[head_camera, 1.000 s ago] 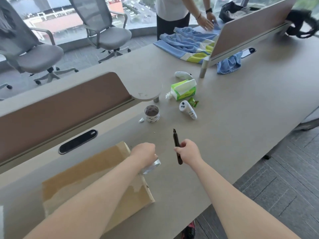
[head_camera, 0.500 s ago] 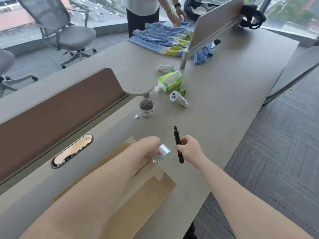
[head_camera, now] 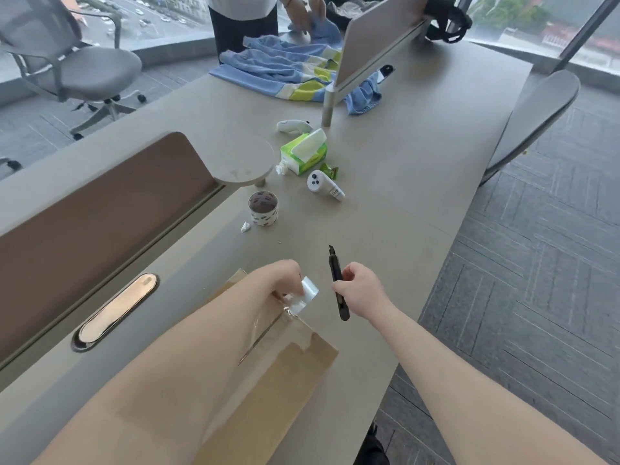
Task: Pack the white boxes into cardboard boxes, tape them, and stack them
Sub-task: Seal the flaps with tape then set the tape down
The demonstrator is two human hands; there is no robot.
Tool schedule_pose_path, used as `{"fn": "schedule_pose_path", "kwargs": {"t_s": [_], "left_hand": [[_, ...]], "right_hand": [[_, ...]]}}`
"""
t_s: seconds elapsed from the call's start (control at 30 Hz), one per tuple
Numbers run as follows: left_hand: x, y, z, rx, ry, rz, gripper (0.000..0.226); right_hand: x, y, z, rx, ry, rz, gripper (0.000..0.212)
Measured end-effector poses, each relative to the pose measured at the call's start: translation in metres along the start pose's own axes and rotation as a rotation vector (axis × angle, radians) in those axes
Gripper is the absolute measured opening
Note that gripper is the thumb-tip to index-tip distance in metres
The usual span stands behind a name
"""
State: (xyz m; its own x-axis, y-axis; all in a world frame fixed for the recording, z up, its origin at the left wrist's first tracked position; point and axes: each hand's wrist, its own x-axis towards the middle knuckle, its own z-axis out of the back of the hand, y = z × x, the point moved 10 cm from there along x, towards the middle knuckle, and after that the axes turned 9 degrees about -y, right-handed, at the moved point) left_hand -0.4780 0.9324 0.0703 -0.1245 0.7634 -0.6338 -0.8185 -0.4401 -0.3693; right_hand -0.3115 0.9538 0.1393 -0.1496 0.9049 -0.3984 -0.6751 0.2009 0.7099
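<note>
A brown cardboard box (head_camera: 281,380) lies on the grey desk (head_camera: 385,229) near the front edge, mostly under my left forearm. My left hand (head_camera: 285,276) grips a roll of clear tape (head_camera: 303,295) just above the box's far end, and a strip of tape runs from the roll down onto the box top. My right hand (head_camera: 359,290) holds a black utility knife (head_camera: 338,283) upright, just right of the roll. No white boxes are in view.
A printed tape roll (head_camera: 263,208), a green tissue pack (head_camera: 303,154) and two white controllers (head_camera: 323,189) lie farther back. Brown divider panels (head_camera: 100,223) stand at the left. Another person (head_camera: 248,15) handles blue cloth (head_camera: 278,72) at the far end. Chairs flank the desk.
My left hand has lifted and tilted the tape roll off the box, drawing out a strip. The knife hand has stayed beside it. The view has swung to the right.
</note>
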Motion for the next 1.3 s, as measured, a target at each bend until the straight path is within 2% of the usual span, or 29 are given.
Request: {"fn": "schedule_pose_path", "kwargs": {"t_s": [0.2,0.33,0.5,0.7,0.9,1.17,1.3], "left_hand": [[0.003,0.011,0.005,-0.533,0.04,0.075,0.007],[0.0,0.009,0.007,-0.691,0.045,0.083,0.003],[-0.004,0.003,0.011,-0.75,0.028,0.019,0.013],[-0.007,-0.002,0.014,-0.769,0.01,-0.044,0.013],[-0.006,-0.002,0.018,-0.728,-0.058,-0.079,0.009],[-0.006,-0.002,0.021,-0.672,-0.116,-0.103,0.008],[-0.01,-0.002,0.022,-0.683,-0.123,-0.11,0.005]], "right_hand": [[-0.015,0.007,0.001,0.013,0.104,0.051,0.006],[-0.022,0.004,-0.011,-0.108,0.219,0.073,0.009],[-0.023,0.009,-0.028,-0.341,0.26,0.179,0.01],[-0.024,0.03,-0.033,-0.608,0.152,0.339,0.021],[-0.022,0.034,-0.041,-0.7,0.145,0.365,0.027],[-0.021,0.037,-0.048,-0.762,0.127,0.4,0.023],[-0.019,0.029,-0.042,-0.855,0.174,0.395,0.02]]}}
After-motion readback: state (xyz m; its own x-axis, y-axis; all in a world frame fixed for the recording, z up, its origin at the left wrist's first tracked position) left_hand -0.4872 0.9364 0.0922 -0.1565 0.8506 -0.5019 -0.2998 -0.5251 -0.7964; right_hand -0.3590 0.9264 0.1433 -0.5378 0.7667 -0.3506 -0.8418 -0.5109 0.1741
